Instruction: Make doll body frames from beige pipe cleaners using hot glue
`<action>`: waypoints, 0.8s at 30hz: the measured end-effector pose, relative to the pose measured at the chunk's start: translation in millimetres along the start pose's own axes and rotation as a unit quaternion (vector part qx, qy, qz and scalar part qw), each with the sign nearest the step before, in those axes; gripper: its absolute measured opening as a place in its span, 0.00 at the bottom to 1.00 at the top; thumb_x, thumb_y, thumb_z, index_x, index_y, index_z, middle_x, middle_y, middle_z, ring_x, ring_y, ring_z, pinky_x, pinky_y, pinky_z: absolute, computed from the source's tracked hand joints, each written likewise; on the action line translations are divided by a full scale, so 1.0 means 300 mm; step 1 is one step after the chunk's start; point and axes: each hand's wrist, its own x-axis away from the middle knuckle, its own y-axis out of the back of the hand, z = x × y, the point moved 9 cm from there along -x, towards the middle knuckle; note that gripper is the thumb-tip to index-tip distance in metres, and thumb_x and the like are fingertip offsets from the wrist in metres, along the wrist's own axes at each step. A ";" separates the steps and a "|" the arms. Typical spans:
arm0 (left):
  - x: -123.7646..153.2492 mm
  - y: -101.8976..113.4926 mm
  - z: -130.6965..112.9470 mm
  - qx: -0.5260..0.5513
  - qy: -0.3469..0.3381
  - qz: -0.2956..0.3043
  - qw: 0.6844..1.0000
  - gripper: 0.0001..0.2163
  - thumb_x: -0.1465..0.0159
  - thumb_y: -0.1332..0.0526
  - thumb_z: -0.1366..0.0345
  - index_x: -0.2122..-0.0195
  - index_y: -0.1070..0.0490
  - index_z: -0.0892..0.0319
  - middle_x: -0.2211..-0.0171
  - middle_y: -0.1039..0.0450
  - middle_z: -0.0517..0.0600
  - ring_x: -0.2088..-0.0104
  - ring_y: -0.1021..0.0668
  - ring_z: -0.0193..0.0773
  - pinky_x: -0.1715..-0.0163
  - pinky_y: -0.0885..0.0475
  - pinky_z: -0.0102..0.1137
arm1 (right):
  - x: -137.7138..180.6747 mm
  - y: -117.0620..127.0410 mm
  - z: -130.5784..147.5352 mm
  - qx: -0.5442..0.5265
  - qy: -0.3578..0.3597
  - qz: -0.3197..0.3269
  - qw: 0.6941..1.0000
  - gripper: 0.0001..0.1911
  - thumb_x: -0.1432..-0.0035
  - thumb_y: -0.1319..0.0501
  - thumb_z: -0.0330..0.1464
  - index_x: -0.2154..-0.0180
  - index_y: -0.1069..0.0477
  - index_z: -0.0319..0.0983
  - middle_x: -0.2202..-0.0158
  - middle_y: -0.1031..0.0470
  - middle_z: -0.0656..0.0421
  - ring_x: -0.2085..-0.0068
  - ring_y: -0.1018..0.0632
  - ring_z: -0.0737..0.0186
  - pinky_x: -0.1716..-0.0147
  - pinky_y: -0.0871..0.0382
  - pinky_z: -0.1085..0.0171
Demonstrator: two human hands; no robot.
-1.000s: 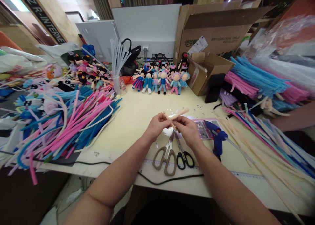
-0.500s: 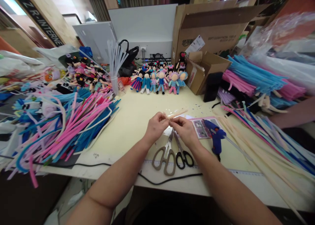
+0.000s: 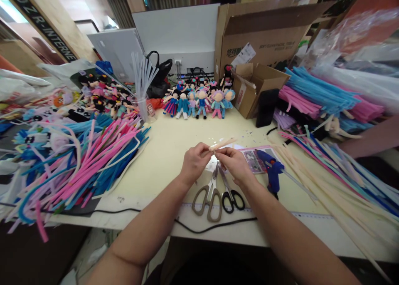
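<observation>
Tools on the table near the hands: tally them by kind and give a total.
Scissors: 2 (one pair grey-handled, one black-handled)
Glue gun: 1 (blue)
Total: 3
Not counted: the cream stem pinched between left hand and right hand.

Both hands — left hand (image 3: 193, 163), right hand (image 3: 236, 164) — pinch a cream pipe cleaner (image 3: 222, 144) above scissors (image 3: 208, 195).
</observation>
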 end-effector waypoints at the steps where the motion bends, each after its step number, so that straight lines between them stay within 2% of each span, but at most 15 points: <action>1: 0.001 0.002 -0.006 -0.011 -0.007 0.001 1.000 0.03 0.45 0.38 0.63 0.70 0.28 0.55 0.72 0.26 0.47 0.69 0.27 0.37 0.67 0.36 0.29 | -0.001 0.001 -0.002 -0.008 -0.005 0.001 1.000 0.11 0.57 0.34 0.37 0.74 0.30 0.36 0.83 0.36 0.65 0.81 0.39 0.72 0.82 0.48 0.68; 8: 0.010 -0.005 -0.049 -0.135 -0.086 0.013 0.987 0.06 0.39 0.43 0.63 0.65 0.28 0.53 0.69 0.26 0.49 0.66 0.29 0.39 0.62 0.37 0.31 | -0.005 -0.004 -0.007 -0.042 -0.023 0.018 0.999 0.11 0.58 0.34 0.36 0.74 0.30 0.36 0.82 0.36 0.66 0.81 0.39 0.73 0.82 0.48 0.68; 18: 0.019 -0.021 -0.077 -0.219 -0.150 0.021 0.964 0.08 0.37 0.46 0.64 0.64 0.28 0.55 0.68 0.25 0.51 0.67 0.27 0.39 0.59 0.43 0.34 | 0.011 -0.035 -0.011 -0.119 -0.074 0.052 0.989 0.16 0.63 0.31 0.38 0.74 0.31 0.35 0.82 0.38 0.66 0.82 0.41 0.74 0.83 0.52 0.69; 24: 0.032 -0.037 -0.093 -0.253 -0.184 0.015 0.950 0.08 0.37 0.48 0.67 0.67 0.30 0.57 0.69 0.26 0.53 0.64 0.28 0.41 0.59 0.42 0.35 | 0.008 -0.039 -0.011 -0.128 -0.062 0.057 0.988 0.18 0.58 0.33 0.42 0.79 0.37 0.38 0.85 0.44 0.68 0.84 0.44 0.75 0.85 0.55 0.70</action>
